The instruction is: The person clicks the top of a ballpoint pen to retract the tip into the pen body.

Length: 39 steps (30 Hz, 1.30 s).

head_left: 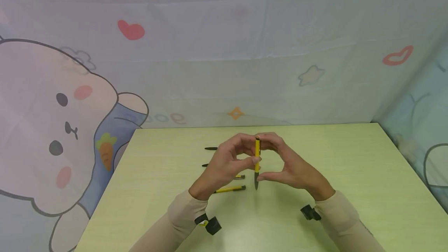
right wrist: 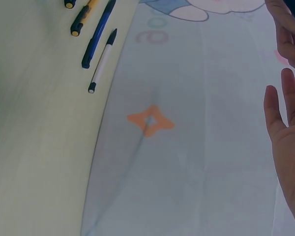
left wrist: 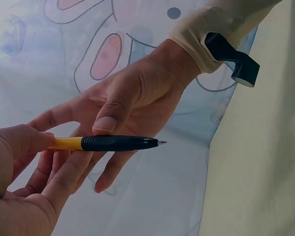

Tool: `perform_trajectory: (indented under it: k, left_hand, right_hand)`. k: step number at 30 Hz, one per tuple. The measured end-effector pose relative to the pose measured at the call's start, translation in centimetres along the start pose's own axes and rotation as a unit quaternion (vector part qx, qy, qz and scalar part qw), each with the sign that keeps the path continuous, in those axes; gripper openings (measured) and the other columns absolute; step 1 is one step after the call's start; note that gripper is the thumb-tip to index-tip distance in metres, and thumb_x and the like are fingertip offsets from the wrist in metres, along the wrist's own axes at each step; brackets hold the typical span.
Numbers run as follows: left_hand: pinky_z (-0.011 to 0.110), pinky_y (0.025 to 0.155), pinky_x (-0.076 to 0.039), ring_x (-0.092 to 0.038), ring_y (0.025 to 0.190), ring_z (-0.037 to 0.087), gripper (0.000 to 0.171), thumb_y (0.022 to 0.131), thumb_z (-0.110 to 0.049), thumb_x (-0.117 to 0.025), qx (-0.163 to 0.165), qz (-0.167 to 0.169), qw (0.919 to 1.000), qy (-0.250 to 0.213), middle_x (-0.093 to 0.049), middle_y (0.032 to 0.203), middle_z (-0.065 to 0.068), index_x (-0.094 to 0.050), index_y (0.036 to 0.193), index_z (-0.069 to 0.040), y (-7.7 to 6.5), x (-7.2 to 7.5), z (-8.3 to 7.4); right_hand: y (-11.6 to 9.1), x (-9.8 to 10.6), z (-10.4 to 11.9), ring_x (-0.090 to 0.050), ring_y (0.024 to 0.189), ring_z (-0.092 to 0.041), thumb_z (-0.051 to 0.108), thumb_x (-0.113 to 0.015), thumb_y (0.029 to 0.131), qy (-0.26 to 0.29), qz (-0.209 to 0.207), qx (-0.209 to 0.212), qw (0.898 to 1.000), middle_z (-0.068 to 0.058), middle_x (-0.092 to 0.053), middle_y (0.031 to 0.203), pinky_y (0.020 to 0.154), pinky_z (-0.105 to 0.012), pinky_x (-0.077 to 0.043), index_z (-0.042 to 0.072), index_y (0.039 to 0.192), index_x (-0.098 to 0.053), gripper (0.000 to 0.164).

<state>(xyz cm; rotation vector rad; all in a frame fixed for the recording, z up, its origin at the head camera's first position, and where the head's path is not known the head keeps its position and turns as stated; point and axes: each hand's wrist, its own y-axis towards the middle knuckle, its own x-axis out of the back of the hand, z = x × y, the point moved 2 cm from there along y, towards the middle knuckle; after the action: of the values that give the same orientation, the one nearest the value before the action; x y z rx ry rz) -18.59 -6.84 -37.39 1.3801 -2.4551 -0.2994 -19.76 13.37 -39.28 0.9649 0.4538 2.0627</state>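
Upright with its tip down, a yellow ballpoint pen (head_left: pixel 257 154) with a black grip is held above the table by my left hand (head_left: pixel 227 160). That hand pinches the yellow barrel between thumb and fingers, as the left wrist view also shows, where the black grip (left wrist: pixel 120 143) and metal tip stick out. My right hand (head_left: pixel 294 166) faces it from the other side. Its thumb (left wrist: pixel 105 124) lies close to the black grip, and its fingers stretch out behind the pen; whether they touch it I cannot tell. In the right wrist view, the right hand's fingers (right wrist: pixel 288 101) look straight.
On the table (head_left: pixel 350 189), several pens lie side by side, partly behind my left hand: a white one (right wrist: pixel 103 64), a blue one (right wrist: pixel 99 34) and a yellow-and-black one (right wrist: pixel 82 18) among them. A printed cloth (head_left: pixel 217 57) hangs behind the table's back edge.
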Motion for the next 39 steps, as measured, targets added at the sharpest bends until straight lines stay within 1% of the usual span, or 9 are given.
perform_trajectory:
  k: [3, 6, 9, 14, 18, 24, 30, 35, 39]
  left_hand:
    - [0.046, 0.078, -0.062, -0.066, 0.103, 0.023, 0.034, 0.098, -0.009, -0.068, 0.016, 0.005, 0.9999, 0.0, -0.063, 0.114, 0.012, -0.058, 0.13, -0.008, -0.1, 0.0, 0.1]
    - [0.045, 0.08, -0.062, -0.066, 0.102, 0.025, 0.03, 0.099, -0.011, -0.068, 0.028, 0.009, 0.9996, 0.001, -0.064, 0.113, 0.008, -0.059, 0.128, -0.011, -0.3, -0.1, 0.3]
    - [0.043, 0.08, -0.062, -0.066, 0.101, 0.028, 0.028, 0.098, -0.011, -0.068, 0.035, 0.007, 0.9994, 0.0, -0.064, 0.113, 0.007, -0.06, 0.125, -0.016, -0.5, -0.1, 0.4]
    - [0.042, 0.081, -0.062, -0.066, 0.101, 0.032, 0.031, 0.098, -0.009, -0.068, 0.041, 0.004, 0.9991, -0.004, -0.064, 0.115, 0.01, -0.06, 0.127, -0.014, -0.6, 0.2, 0.7]
    - [0.04, 0.079, -0.062, -0.067, 0.099, 0.029, 0.033, 0.097, -0.007, -0.068, 0.047, -0.006, 0.9987, 0.02, -0.066, 0.114, 0.011, -0.06, 0.128, -0.015, -0.9, 0.5, 1.0]
    - [0.037, 0.08, -0.06, -0.068, 0.096, 0.021, 0.032, 0.096, -0.007, -0.069, 0.061, -0.018, 0.9963, 0.059, -0.068, 0.112, 0.012, -0.062, 0.125, -0.016, -1.5, 0.9, 1.3]
    - [0.038, 0.081, -0.061, -0.068, 0.1, 0.022, 0.033, 0.095, -0.01, -0.07, 0.088, -0.018, 0.9946, 0.052, -0.067, 0.11, 0.006, -0.062, 0.127, -0.018, -2.3, 1.3, 1.9]
    - [0.038, 0.08, -0.061, -0.067, 0.101, 0.022, 0.037, 0.095, -0.009, -0.07, 0.106, -0.013, 0.9926, 0.057, -0.065, 0.11, 0.006, -0.061, 0.13, -0.016, -2.9, 1.7, 2.5]
    - [0.036, 0.079, -0.06, -0.067, 0.1, 0.021, 0.039, 0.095, -0.009, -0.069, 0.119, -0.008, 0.9904, 0.07, -0.066, 0.11, 0.005, -0.061, 0.131, -0.021, -3.3, 1.9, 2.9]
  right_hand:
    - [-0.5, 0.2, -0.6, -0.052, 0.132, -0.023, 0.003, -0.089, 0.075, -0.014, 0.007, -0.03, 0.999, -0.007, -0.042, 0.149, 0.113, -0.033, -0.041, 0.006, 0.158, -0.022, 0.107]
    - [-1.0, 0.3, -0.9, -0.051, 0.133, -0.021, 0.007, -0.089, 0.077, -0.021, 0.01, -0.05, 0.998, -0.005, -0.042, 0.15, 0.114, -0.03, -0.039, 0.009, 0.161, -0.018, 0.11]
    - [-1.1, 0.4, -0.7, -0.05, 0.133, -0.021, 0.002, -0.089, 0.075, -0.02, 0.003, -0.042, 0.999, -0.007, -0.041, 0.15, 0.114, -0.03, -0.04, 0.007, 0.161, -0.02, 0.11]
    - [-0.9, 0.7, 0.6, -0.052, 0.131, -0.031, -0.01, -0.085, 0.073, -0.004, -0.011, -0.015, 1.0, -0.016, -0.043, 0.148, 0.112, -0.034, -0.042, -0.003, 0.157, -0.022, 0.106]
    - [-0.9, 0.9, 1.7, -0.053, 0.129, -0.036, -0.012, -0.082, 0.076, 0.0, -0.015, -0.026, 1.0, -0.021, -0.045, 0.147, 0.112, -0.034, -0.043, -0.003, 0.157, -0.023, 0.101]
    - [-1.2, 1.2, 2.0, -0.053, 0.128, -0.037, -0.012, -0.078, 0.078, 0.0, -0.018, -0.036, 0.999, -0.021, -0.046, 0.146, 0.113, -0.031, -0.041, -0.002, 0.158, -0.023, 0.097]
    - [-1.5, 1.4, 2.0, -0.053, 0.128, -0.037, -0.014, -0.078, 0.078, 0.003, -0.023, -0.033, 0.999, -0.025, -0.046, 0.145, 0.113, -0.029, -0.04, -0.003, 0.157, -0.023, 0.097]
    - [-1.8, 1.6, 1.8, -0.053, 0.127, -0.036, -0.014, -0.078, 0.077, -0.004, -0.028, -0.032, 0.999, -0.023, -0.047, 0.145, 0.113, -0.028, -0.04, -0.004, 0.157, -0.024, 0.097]
    - [-2.0, 1.7, 1.9, -0.053, 0.129, -0.034, -0.014, -0.078, 0.077, -0.007, -0.03, -0.034, 0.999, -0.024, -0.047, 0.144, 0.113, -0.027, -0.039, -0.003, 0.157, -0.024, 0.097]
